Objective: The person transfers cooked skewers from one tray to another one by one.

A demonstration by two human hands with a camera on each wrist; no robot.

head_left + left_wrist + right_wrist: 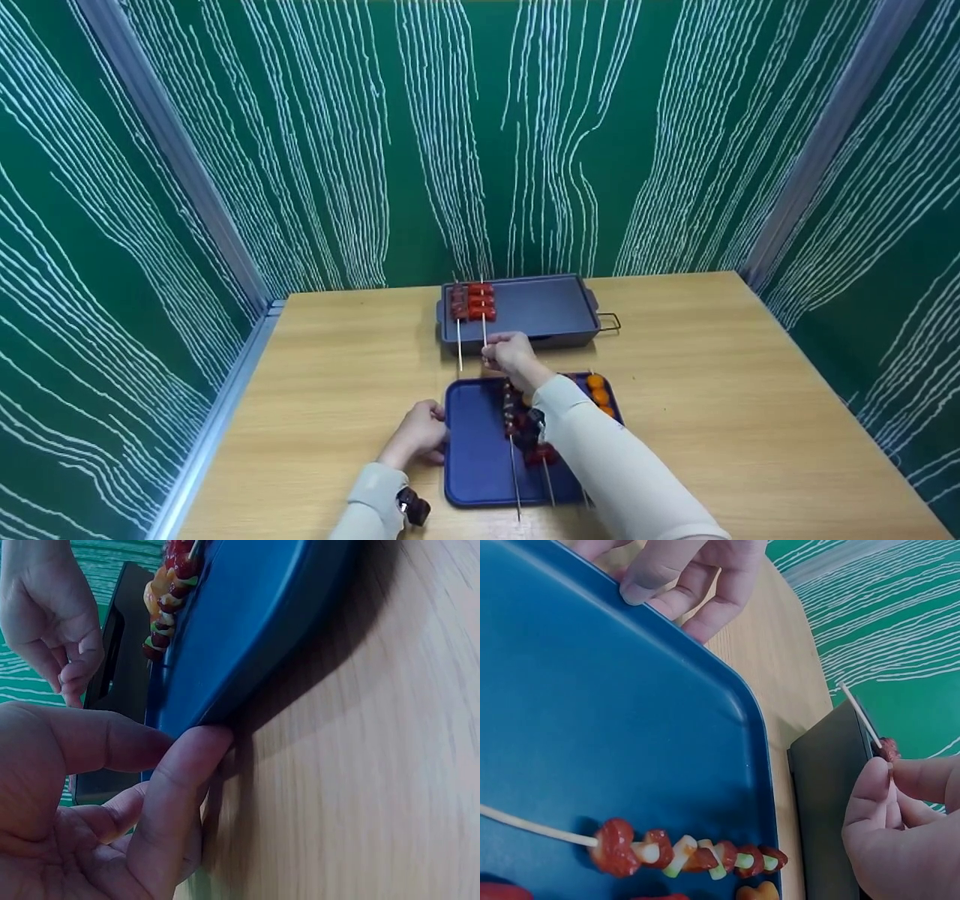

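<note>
My right hand (pixel 514 356) pinches the bare stick of a red skewer (pixel 481 301), whose food part lies on the dark grill pan (pixel 540 307). Beside it on the left, a darker brownish skewer (pixel 458 303) lies on the pan, its stick jutting over the front edge. With thumb and fingers, my left hand (pixel 421 431) grips the left rim of the blue tray (pixel 474 450). On that tray lie several skewers: a sausage-and-vegetable skewer (pixel 697 855), an orange ball skewer (pixel 598 394) and a red one (pixel 541 454). My right forearm hides part of them.
The pan, with a wire handle (pixel 611 322) on its right end, stands at the back of the wooden table (pixel 337 360). Green walls (pixel 525 135) with white wavy lines rise behind and on both sides. Skewer sticks stick out over the tray's front edge.
</note>
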